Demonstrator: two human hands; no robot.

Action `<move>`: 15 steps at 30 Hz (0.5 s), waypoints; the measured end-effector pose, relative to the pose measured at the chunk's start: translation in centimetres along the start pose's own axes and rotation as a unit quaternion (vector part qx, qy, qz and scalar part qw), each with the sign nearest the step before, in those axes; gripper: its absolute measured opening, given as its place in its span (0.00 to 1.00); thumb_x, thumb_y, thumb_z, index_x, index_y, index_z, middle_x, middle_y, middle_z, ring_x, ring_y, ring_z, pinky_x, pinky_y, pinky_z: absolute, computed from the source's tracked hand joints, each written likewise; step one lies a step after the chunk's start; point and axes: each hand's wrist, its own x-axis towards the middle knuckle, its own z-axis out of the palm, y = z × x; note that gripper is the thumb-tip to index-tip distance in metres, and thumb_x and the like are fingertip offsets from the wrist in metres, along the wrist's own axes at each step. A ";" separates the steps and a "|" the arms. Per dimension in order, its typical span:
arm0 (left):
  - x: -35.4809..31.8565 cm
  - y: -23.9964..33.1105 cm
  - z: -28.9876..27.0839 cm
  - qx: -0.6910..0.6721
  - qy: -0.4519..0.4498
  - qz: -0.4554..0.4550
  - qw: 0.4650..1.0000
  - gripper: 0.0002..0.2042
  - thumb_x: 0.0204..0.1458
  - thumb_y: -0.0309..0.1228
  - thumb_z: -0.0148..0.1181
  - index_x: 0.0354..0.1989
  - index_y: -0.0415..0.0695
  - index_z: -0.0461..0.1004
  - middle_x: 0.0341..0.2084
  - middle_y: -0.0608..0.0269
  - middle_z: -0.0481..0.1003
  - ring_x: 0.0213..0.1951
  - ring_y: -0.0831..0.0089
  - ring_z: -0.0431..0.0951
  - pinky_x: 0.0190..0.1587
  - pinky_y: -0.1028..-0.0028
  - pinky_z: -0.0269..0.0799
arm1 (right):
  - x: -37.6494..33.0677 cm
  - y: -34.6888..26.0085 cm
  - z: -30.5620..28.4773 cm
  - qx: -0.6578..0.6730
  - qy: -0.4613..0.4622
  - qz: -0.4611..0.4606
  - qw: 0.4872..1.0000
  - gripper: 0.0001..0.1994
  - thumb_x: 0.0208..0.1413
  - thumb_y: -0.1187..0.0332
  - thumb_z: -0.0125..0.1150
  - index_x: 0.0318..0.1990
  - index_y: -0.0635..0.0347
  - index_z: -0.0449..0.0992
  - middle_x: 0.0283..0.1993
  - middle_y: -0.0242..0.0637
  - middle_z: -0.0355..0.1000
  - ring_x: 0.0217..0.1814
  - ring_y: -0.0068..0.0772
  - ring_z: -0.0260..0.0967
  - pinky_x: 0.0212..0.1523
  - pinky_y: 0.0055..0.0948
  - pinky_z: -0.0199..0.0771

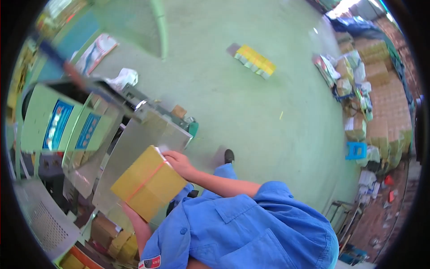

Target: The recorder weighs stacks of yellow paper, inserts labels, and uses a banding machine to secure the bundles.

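A yellow-brown cardboard bundle [150,183] with a red band across its top is held in front of my body, tilted, over the metal table. My right hand [178,164] grips its far right edge, where a white layer shows along the side. At the near left edge, my left hand [129,210] holds the bundle from below, its fingers mostly hidden beneath. Under and beyond the bundle lies the grey metal tabletop [130,148] of a machine.
A green machine housing [53,119] with blue labels stands left. Near it is a grey perforated chair [47,219]. On the green floor [215,103] lies a yellow bundle [255,61]. Stacked cartons [389,107] and a blue stool [356,150] line the right side.
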 end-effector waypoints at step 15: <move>-11.7 -21.1 55.3 0.139 -0.310 -0.166 0.926 0.30 0.63 0.54 0.35 0.58 0.40 0.66 0.51 0.58 0.72 0.50 0.66 0.75 0.50 0.68 0.73 | -9.4 5.4 -56.3 0.258 0.286 0.122 0.915 0.19 0.65 0.60 0.45 0.55 0.63 0.72 0.49 0.38 0.74 0.50 0.27 0.69 0.51 0.26 0.69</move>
